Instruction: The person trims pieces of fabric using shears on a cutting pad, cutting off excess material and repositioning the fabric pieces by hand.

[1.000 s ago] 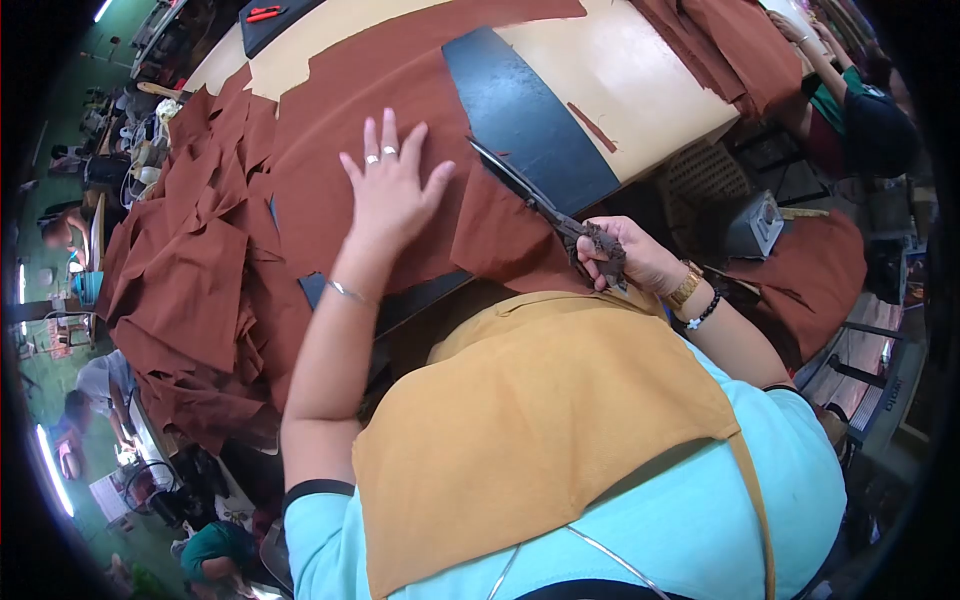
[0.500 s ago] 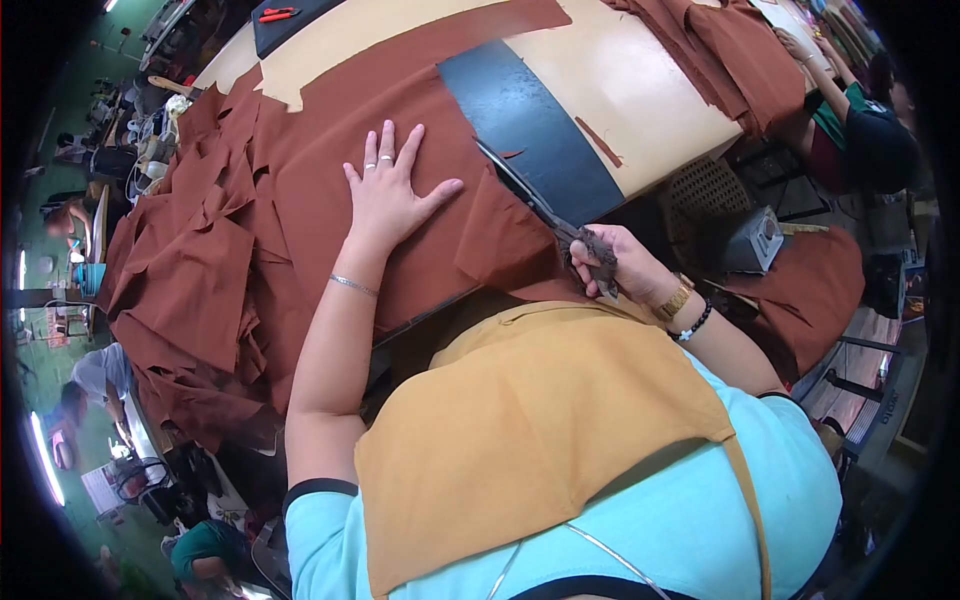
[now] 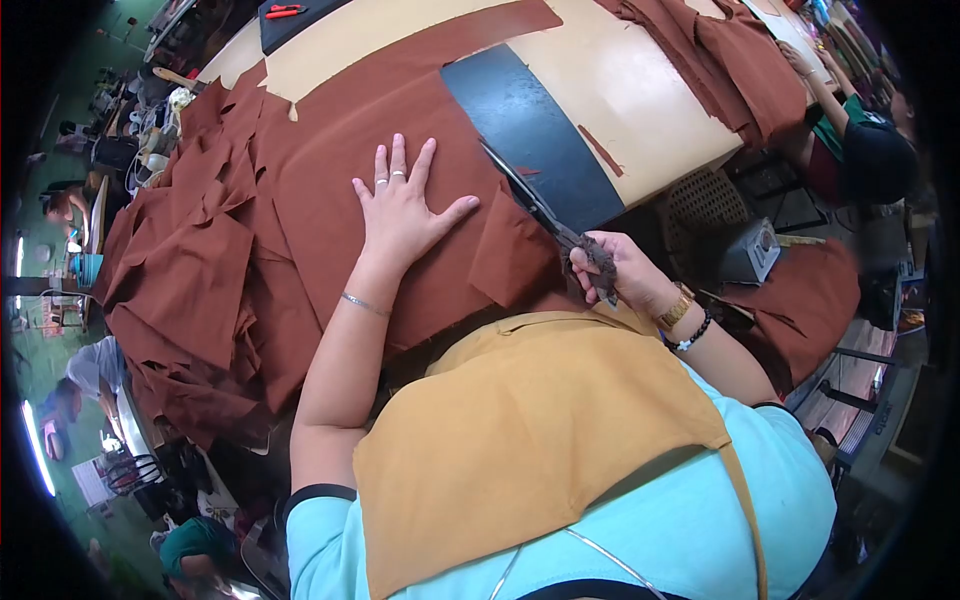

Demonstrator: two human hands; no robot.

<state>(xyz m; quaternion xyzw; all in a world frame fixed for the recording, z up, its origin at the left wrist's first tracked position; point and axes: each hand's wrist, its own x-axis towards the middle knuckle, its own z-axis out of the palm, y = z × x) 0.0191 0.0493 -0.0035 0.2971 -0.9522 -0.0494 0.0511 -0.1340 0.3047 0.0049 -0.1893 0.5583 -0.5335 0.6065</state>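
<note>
My left hand (image 3: 405, 212) lies flat with spread fingers on a reddish-brown cloth (image 3: 350, 180). In my right hand (image 3: 632, 272) is a large pair of scissors (image 3: 540, 208), its handles wrapped in dark material. The blades point up and left, along the cloth's right edge and over a dark blue-black mat (image 3: 540, 120). A corner of the cloth is folded over beside the blades. My palm and fingers partly hide the scissor handles.
Crumpled brown cloth (image 3: 190, 270) hangs over the table's left side. A red cutter (image 3: 285, 11) rests on a dark board at the back. More brown cloth (image 3: 735, 60) lies at the right, near another person's hand (image 3: 797, 60). A thin scrap (image 3: 600, 150) sits across the mat's edge.
My left hand has slid slightly right and toward me, and the cloth beneath it has shifted the same way. My right hand still grips the scissors in nearly the same place.
</note>
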